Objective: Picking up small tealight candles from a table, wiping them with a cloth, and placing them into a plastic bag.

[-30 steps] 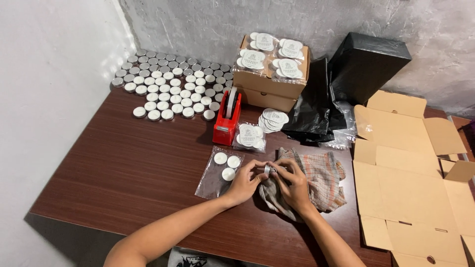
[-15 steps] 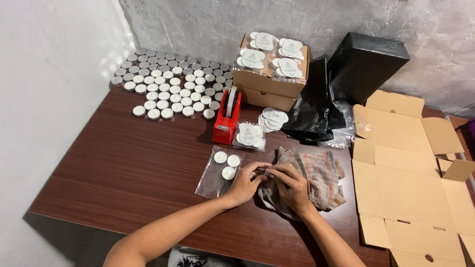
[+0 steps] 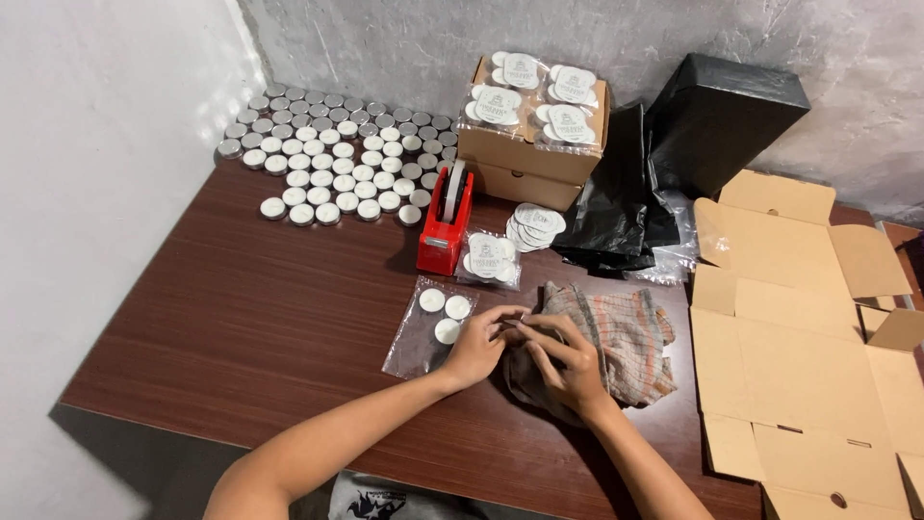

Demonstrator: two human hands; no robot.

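Left hand (image 3: 478,345) and right hand (image 3: 563,366) meet fingertip to fingertip near the table's (image 3: 241,318) front edge, fingers pinched together on something too small to tell. Clear bag (image 3: 428,325) with three white candles lies just left, checked cloth (image 3: 616,342) under the right hand

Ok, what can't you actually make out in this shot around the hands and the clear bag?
Head view only:
- Whatever the left hand and right hand pinch between them: hidden by the fingers.
- The part of the checked cloth under the right hand.
- The flat brown cardboard box: cut off by the right edge.
- The far rows of small white tealight candles: too small to count.
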